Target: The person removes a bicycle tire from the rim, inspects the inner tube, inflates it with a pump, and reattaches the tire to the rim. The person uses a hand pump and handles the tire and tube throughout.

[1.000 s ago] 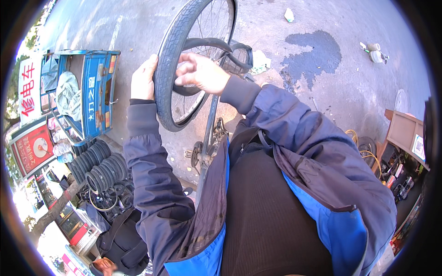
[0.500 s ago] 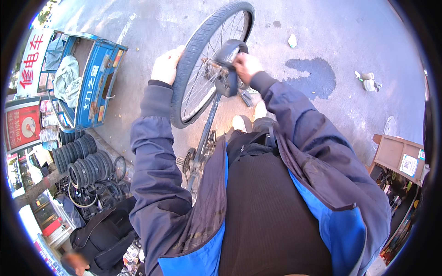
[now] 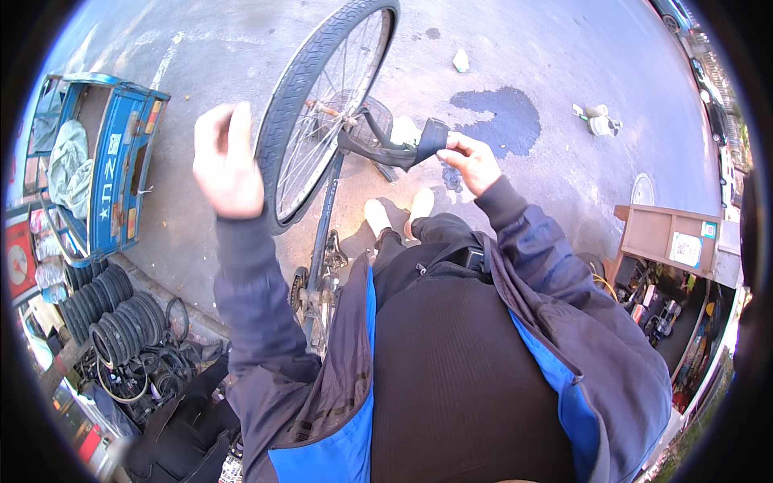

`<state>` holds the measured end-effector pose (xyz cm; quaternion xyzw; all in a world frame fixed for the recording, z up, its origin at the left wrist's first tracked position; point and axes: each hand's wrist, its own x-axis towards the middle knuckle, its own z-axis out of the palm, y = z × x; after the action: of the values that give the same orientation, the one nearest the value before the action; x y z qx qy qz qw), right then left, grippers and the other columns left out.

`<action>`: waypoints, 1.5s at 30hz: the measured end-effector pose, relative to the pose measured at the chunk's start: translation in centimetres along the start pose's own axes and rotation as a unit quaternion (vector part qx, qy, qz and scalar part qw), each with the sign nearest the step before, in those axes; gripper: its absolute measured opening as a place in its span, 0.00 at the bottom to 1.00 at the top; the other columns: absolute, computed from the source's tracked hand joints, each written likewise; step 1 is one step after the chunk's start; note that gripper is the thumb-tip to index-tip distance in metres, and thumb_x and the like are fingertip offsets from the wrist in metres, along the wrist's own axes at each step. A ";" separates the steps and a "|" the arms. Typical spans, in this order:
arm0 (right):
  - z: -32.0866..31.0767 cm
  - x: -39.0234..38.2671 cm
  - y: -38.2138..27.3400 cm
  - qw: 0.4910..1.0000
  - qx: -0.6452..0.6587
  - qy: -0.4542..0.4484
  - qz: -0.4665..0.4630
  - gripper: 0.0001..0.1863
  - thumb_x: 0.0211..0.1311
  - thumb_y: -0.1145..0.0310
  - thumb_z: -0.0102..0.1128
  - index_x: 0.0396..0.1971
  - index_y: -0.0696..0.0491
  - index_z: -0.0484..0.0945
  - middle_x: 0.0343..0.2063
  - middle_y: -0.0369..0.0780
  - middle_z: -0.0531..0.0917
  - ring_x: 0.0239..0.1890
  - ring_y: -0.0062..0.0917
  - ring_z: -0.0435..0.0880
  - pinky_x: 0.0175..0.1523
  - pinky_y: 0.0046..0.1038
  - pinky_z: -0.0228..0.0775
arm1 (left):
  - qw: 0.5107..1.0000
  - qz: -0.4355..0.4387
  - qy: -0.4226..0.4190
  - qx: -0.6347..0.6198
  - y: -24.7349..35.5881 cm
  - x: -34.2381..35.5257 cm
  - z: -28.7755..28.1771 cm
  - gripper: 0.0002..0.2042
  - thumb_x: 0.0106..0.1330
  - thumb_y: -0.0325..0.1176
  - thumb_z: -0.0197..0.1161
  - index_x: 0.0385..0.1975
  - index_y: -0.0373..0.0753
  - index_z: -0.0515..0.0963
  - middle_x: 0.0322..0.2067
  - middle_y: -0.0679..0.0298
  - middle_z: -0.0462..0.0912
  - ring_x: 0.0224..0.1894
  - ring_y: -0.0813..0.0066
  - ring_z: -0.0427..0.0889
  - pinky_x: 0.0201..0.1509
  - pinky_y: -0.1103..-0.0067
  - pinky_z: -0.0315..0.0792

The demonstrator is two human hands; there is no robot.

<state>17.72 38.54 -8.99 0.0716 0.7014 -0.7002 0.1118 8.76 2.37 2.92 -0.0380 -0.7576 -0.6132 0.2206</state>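
White lettering and a star run down the side of the blue cart [image 3: 121, 122] at left, with a small white plate among them. Below it, a red sign [image 3: 18, 258] bears a pale round shape; its finer print is too small to tell. At right, the brown box [image 3: 651, 228] carries a white square label [image 3: 686, 249] with a dark code pattern, and a smaller green-and-white label [image 3: 708, 229] just beside it. The right hand [image 3: 473, 161] pinches the end of a black tube [image 3: 432, 138] between thumb and fingers, the tube stretching from near the hub of the wheel [image 3: 286, 97]. The left hand [image 3: 227, 165], blurred, is loosely spread at the wheel's left side; whether it touches the tyre, I cannot tell. The frame [image 3: 324, 225] runs from the wheel toward the person, and two pale shoes [image 3: 377, 216] stand right of it, below the tube. A puddle [image 3: 515, 121] and a white scrap [image 3: 460, 60] lie beyond the right hand. Stacked tyres [image 3: 129, 326] fill the lower left, near another person in dark clothes [image 3: 177, 439]. Cars [image 3: 715, 113] line the far right.
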 end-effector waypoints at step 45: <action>2.4 3.4 2.7 0.915 0.381 -0.022 0.135 0.16 0.74 0.69 0.58 0.54 0.62 0.72 0.49 0.52 0.83 0.53 0.43 0.85 0.62 0.45 0.78 | 0.752 -0.546 0.065 -0.364 -8.5 -23.0 5.3 0.12 0.75 0.34 0.59 0.52 0.35 0.77 0.46 0.57 0.83 0.44 0.62 0.85 0.42 0.63 0.81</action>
<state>15.22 35.99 -12.44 0.1873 0.3629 -0.8938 0.1851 25.11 10.17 -14.43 0.3442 -0.3534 -0.8595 -0.1337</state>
